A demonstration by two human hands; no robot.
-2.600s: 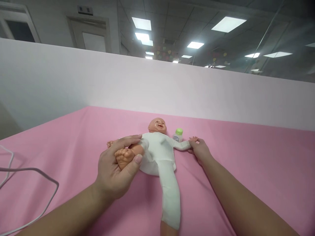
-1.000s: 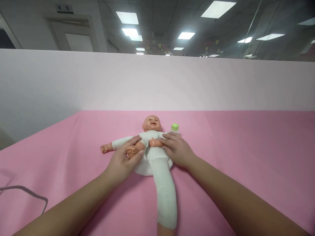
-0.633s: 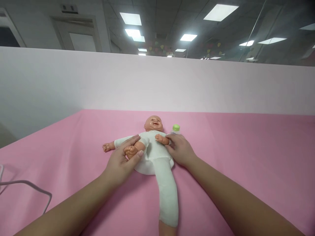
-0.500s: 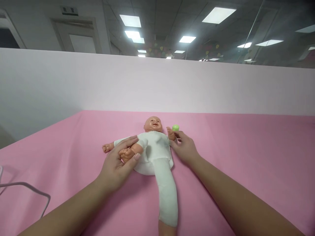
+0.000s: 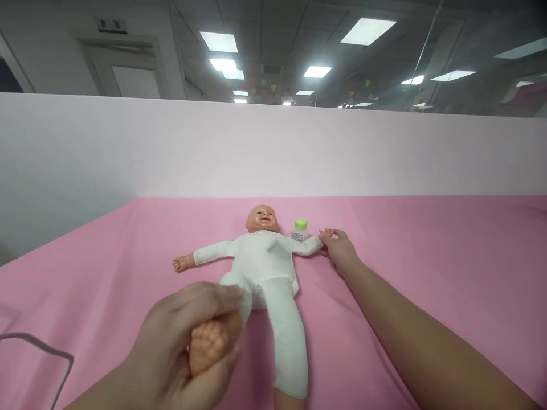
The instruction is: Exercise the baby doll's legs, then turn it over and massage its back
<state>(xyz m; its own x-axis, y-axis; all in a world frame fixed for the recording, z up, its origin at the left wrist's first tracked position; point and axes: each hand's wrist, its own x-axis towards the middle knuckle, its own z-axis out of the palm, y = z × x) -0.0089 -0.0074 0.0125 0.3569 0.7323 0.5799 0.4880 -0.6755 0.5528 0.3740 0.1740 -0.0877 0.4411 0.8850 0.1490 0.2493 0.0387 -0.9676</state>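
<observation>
A baby doll (image 5: 260, 256) with a soft white cloth body lies on its back, head away from me. My left hand (image 5: 183, 336) is wrapped round the doll's foot (image 5: 208, 344) on the left, holding that leg raised toward me with the toes facing the camera. At the right, my right hand (image 5: 339, 247) pinches the doll's hand (image 5: 325, 233), and that arm is stretched out sideways. The other arm lies spread on the left. Straight toward me runs the second leg (image 5: 288, 341), its foot cut off by the picture's lower edge.
A small bottle with a green cap (image 5: 300, 228) stands just beyond the doll's outstretched arm. Pink sheeting (image 5: 405, 245) covers the surface, with a white wall panel (image 5: 299, 148) behind it. A pale cable (image 5: 43, 344) curves at the lower left.
My left hand has drawn the doll's bent leg down toward me. My right hand has pulled the doll's arm outward to the right, so more of the bottle shows.
</observation>
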